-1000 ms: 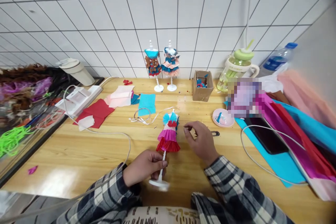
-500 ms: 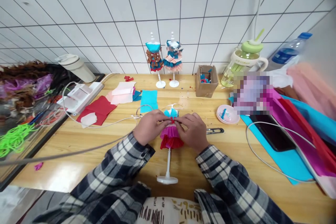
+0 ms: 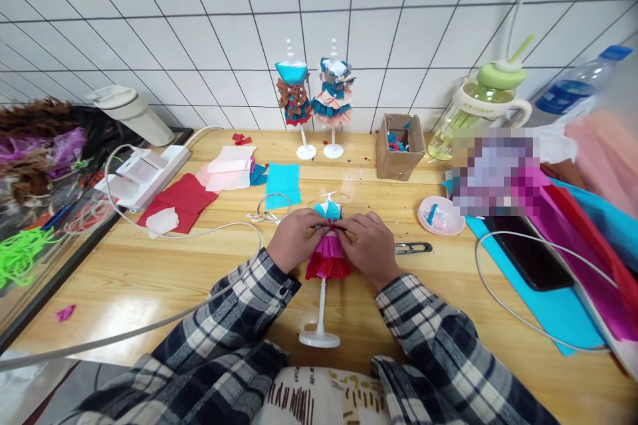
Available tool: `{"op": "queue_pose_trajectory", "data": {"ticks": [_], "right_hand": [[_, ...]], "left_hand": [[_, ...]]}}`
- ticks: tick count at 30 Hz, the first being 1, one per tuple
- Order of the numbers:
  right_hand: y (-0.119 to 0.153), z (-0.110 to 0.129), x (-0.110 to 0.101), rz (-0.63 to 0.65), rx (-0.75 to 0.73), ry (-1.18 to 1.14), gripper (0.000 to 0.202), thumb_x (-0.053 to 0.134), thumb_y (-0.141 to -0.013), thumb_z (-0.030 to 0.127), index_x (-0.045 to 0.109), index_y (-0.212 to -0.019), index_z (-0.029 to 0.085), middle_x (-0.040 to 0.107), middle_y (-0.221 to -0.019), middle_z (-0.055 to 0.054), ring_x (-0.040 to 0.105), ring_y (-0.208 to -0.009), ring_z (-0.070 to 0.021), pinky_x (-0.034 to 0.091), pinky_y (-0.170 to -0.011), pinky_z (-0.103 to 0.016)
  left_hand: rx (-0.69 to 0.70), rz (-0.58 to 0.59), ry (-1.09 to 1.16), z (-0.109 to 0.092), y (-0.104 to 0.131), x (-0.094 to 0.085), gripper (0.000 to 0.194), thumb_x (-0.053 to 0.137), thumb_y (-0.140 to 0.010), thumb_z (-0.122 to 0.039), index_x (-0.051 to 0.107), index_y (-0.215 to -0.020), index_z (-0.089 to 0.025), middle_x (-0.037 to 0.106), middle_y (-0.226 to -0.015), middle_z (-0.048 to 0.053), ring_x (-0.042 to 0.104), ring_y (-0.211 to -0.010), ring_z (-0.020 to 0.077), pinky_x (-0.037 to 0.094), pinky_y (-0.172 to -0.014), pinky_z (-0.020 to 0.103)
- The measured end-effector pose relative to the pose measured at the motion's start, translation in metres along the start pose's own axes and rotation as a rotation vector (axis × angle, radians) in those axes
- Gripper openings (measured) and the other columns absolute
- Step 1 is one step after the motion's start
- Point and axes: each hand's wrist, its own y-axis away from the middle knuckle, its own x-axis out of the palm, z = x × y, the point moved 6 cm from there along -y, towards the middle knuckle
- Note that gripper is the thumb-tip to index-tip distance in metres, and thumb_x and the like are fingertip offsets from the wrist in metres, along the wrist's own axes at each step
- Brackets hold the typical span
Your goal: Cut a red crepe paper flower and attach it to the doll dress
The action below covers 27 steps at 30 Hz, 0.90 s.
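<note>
In front of me a small dress form (image 3: 322, 309) on a white stand wears a blue top (image 3: 327, 210) and a ruffled pink and red paper skirt (image 3: 329, 259). My left hand (image 3: 293, 239) is at the left of its waist, thumb and fingers pinched on a small red paper bow (image 3: 333, 223). From the other side my right hand (image 3: 371, 249) pinches the same red piece. Fingertips cover much of the bow and the waist.
Two dressed forms (image 3: 294, 96) stand by the tiled wall, left of a cardboard box (image 3: 400, 159) of scraps. A pink dish (image 3: 442, 216), thread snips or a cutter (image 3: 413, 248) and a phone (image 3: 531, 255) lie right. Red paper (image 3: 192, 196) and a cable (image 3: 174, 315) lie left.
The view has shifted slightly. Both hands stay at the dress form's waist, with the fingers a little rearranged around the red bow.
</note>
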Motion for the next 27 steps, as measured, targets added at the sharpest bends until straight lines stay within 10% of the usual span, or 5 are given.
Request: {"op": "queue_pose_trajectory", "data": {"ticks": [27], "right_hand": [[0.005,-0.006,-0.013,-0.004,-0.004,-0.016,0.021,0.052,-0.088,0.027,0.065,-0.104,0.022,0.067,-0.099,-0.005,0.057,-0.091,-0.0190,0.043,-0.079,-0.030]], "left_hand": [[-0.106,0.010,0.073,0.004,0.000,0.000,0.016,0.058,-0.083,-0.026,0.072,-0.090,-0.020,0.071,-0.088,0.003,0.064,-0.082,0.0167,0.047,-0.075,0.027]]}}
